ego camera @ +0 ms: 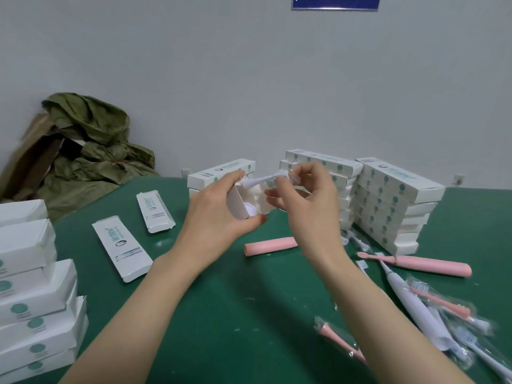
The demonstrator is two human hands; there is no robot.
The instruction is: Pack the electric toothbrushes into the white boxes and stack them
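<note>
Our left hand [216, 217] grips an open white box [236, 204]; our right hand [307, 198] pinches a white brush head [260, 181] at its mouth. A pink handle [271, 246] lies near the box.

Tabletop [221, 314]: dark green surface with a curved far-left edge and small pale flecks and scuffs scattered near the middle. Far left, beyond the tabletop edge: a heap of crumpled olive-green sheeting [91, 139] lies over and against a brown cardboard carton [30, 151], both close to the plain pale grey wall [249, 79]. On the wall: a blue plaque [335, 2] with a light frame, cut off at the top of view, text unreadable; low down, one small white socket plate [186, 172] left of centre and a second socket plate [458, 179] at far right, details too blurred to make out.
</note>
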